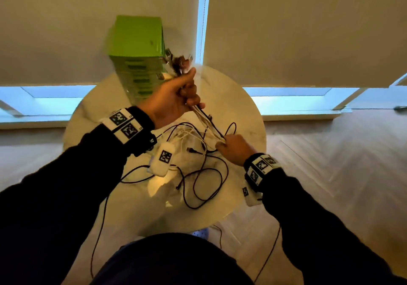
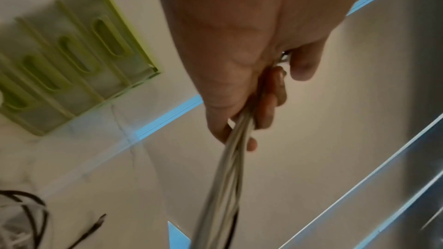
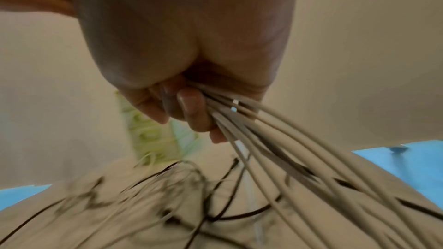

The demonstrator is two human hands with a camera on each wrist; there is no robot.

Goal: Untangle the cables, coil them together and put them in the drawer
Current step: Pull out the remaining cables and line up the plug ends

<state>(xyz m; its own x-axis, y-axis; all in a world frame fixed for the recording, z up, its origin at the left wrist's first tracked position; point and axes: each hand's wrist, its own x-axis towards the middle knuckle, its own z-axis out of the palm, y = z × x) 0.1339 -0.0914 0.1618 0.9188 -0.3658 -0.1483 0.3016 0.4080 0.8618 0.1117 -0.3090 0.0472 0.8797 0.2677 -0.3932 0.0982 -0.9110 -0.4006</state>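
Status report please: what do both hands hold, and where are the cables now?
Left hand grips bundle of white and black cables; right hand grips same bundle lower. Loose black cables still tangled on round pale table. Green plastic drawer tower behind, untouched.

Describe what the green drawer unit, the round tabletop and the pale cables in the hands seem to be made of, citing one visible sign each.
Green drawer unit: probably moulded plastic, semi-gloss; uniform colour, slotted handle cut-outs.
Round pale tabletop: looks like polished marble or imitation; faint grey veins, soft reflections.
Pale cables: likely rubbery plastic sheath, matte; smooth, bending freely between the left hand and right hand.
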